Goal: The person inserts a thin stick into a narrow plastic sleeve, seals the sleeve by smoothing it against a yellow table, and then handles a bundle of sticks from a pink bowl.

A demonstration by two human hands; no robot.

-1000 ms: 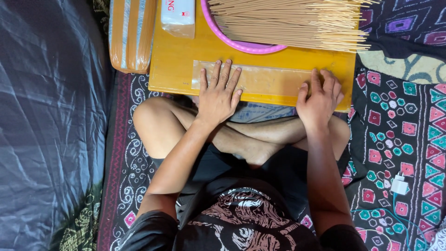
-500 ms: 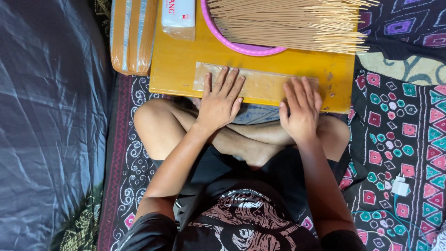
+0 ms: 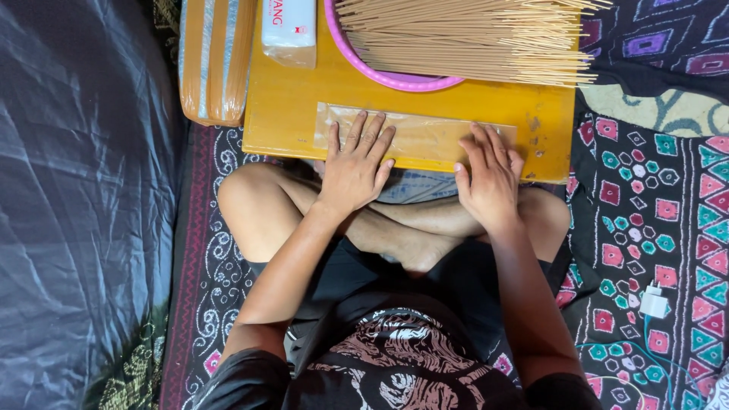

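Yellow board; hands on clear sleeve

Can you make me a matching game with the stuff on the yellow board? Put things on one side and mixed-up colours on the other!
Things:
1. board
2. bowl rim
3. thin sticks
4. flat sleeve under the left hand and right hand

Colours or looks:
A. pink
B. see-through
C. yellow
D. pale tan

Right pairs: 1-C, 2-A, 3-D, 4-B
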